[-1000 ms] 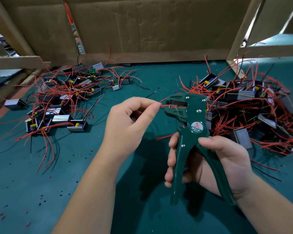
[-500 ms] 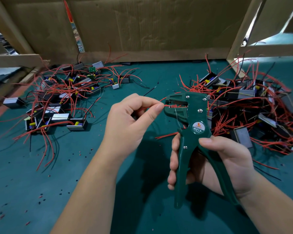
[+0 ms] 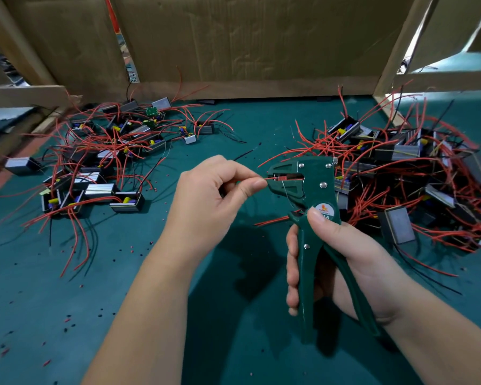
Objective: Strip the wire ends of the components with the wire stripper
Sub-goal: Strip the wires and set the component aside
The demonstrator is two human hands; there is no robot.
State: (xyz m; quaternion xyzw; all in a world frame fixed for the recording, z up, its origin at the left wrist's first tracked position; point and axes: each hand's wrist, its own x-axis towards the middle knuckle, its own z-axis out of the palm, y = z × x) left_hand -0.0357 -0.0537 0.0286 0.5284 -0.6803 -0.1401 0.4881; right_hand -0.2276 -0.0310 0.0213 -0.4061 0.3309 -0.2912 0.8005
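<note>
My right hand grips the handles of a dark green wire stripper, held upright above the table with its jaws pointing left. My left hand pinches a thin red wire between thumb and forefinger, and the wire's end sits inside the stripper's jaws. The component at the other end of that wire is hidden behind my left hand. Small boxed components with red and black wires lie in a pile on the left and in a bigger pile on the right.
The green table mat is dotted with small red and black insulation scraps. Cardboard walls and wooden rails close off the back and sides. A loose black wire lies in the middle between the piles.
My right hand has squeezed the stripper's handles closer together and my thumb has slid up over the round label. The wire stays pinched in my left hand at the jaws.
</note>
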